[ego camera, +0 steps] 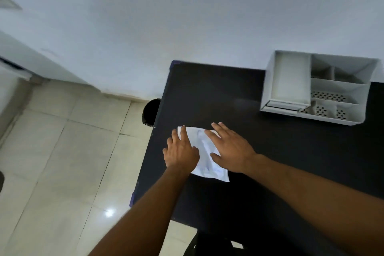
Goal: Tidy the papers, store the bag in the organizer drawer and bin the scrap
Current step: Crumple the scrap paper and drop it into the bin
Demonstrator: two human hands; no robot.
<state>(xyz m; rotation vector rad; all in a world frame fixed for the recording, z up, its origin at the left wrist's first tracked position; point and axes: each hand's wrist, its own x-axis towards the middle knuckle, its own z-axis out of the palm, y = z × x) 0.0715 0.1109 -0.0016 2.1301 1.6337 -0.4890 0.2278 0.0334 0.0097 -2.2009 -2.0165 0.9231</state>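
Note:
White papers lie in a small stack near the left edge of the black desk. My left hand rests flat on the stack's left side, fingers spread. My right hand presses flat on its right side, fingers apart. Neither hand grips anything. A white desk organizer with several compartments stands at the desk's far right; its low front drawer looks slightly pulled out. A black round bin sits on the floor beside the desk's left edge. I see no bag and no scrap.
A pale wall runs behind the desk. Beige floor tiles spread to the left. A dark chair part shows under the desk's near edge.

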